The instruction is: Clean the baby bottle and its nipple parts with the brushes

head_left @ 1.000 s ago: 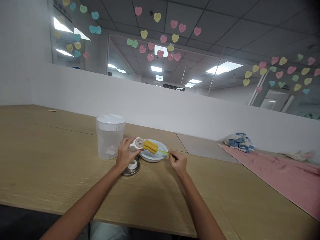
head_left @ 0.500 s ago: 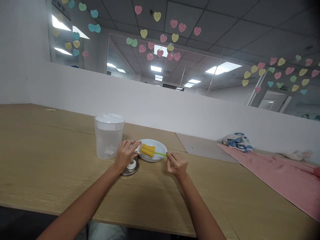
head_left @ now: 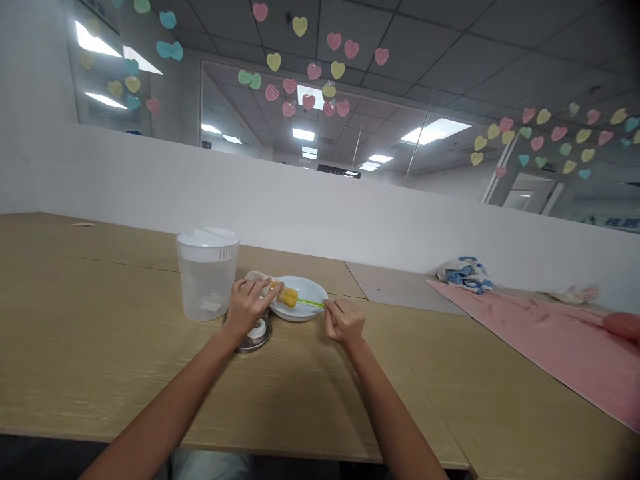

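My left hand (head_left: 249,304) is closed around a small whitish vessel (head_left: 259,275), perhaps a bottle, mostly hidden by the fingers. A sponge brush (head_left: 289,297) with a yellow head points into its mouth, the head partly out of sight at my fingertips. Its thin green handle runs right to my right hand (head_left: 345,321), which pinches the end. Both hands are above the table, in front of a white bowl (head_left: 316,291). Under my left wrist lies a shiny metal dish (head_left: 250,347) with a round white piece (head_left: 259,329) in it.
A translucent lidded plastic pitcher (head_left: 207,283) stands left of my left hand. To the right, a pink cloth (head_left: 530,340) covers part of the wooden table (head_left: 125,347), with a crumpled blue-and-white cloth (head_left: 465,275) at its far corner. A white wall (head_left: 300,213) rises behind.
Less of the yellow sponge head shows; it has gone further in towards my left hand. My view has shifted slightly, moving everything a little left in the picture.
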The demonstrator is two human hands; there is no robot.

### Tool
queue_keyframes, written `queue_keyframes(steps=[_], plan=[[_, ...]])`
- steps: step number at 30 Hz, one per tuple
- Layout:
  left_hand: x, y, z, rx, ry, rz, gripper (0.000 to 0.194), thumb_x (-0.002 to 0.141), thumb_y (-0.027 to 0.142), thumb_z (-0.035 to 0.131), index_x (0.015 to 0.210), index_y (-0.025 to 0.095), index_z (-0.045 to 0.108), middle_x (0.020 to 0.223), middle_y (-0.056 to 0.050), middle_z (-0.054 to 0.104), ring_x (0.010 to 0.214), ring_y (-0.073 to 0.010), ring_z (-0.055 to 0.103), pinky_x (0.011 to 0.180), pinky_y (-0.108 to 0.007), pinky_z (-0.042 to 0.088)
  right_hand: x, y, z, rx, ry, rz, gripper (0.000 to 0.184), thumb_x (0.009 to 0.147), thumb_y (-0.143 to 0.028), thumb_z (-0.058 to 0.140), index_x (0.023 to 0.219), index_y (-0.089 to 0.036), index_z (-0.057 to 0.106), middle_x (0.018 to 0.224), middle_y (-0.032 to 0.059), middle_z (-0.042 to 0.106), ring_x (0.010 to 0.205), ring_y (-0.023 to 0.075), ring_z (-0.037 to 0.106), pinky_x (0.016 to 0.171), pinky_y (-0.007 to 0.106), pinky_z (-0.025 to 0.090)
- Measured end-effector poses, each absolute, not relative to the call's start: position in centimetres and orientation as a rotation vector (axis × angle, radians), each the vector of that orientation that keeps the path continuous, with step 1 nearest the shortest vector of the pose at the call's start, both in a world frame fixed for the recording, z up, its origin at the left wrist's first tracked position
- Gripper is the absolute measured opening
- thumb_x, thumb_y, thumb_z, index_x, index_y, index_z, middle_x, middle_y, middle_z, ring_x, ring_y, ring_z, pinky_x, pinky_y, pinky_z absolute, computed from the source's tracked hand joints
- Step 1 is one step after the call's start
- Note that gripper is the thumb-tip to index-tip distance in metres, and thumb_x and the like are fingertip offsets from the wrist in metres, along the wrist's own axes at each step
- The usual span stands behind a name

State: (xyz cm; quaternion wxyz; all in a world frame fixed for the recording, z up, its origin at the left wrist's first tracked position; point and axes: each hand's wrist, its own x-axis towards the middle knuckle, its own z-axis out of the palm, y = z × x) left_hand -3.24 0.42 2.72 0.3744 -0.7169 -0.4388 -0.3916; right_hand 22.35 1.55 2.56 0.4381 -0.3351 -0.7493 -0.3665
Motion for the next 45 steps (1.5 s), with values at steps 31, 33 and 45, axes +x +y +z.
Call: queue_keyframes(steps=[31, 33, 45], plan=[[1.5, -1.8, 1.2, -2.417, -1.117, -1.361, 0.061, 0.058, 0.059, 0.070, 0.105, 0.022, 0.063, 0.096, -0.008, 0.065, 0.095, -0.0252, 0.054, 0.087, -0.039, 0.039, 22.9, 3.4, 2.0, -1.574, -1.787, -0.047, 0.038, 0.091, -0.031, 0.030, 0.099, -0.018, 0.064, 0.087, 0.0071, 0.069, 0.078, 0.0176, 0.061, 0.067, 0.024, 0.039], [1.8, -1.8, 1.2, -2.449, -1.145, -1.325, 0.060, 0.057, 0.060, 0.070, 0.104, 0.022, 0.062, 0.098, -0.008, 0.064, 0.097, -0.0254, 0.053, 0.089, -0.040, 0.037, 22.7, 3.6, 1.9, -1.342, -1.773, 0.131, 0.039, 0.089, -0.040, 0.035, 0.096, -0.017, 0.066, 0.074, 0.0047, 0.067, 0.068, 0.0167, 0.059, 0.063, 0.024, 0.040], [-0.3, -1.1, 2.3, -2.441, -1.237, -1.157, 0.057, 0.063, 0.063, 0.062, 0.101, 0.021, 0.058, 0.102, -0.006, 0.064, 0.099, -0.0256, 0.053, 0.091, -0.042, 0.032, 21.9, 4.8, 0.8, -1.150, -1.656, 0.558, 0.037, 0.066, -0.043, 0.057, 0.084, -0.013, 0.069, 0.049, -0.0038, 0.049, 0.049, 0.0123, 0.044, 0.053, 0.024, 0.036]])
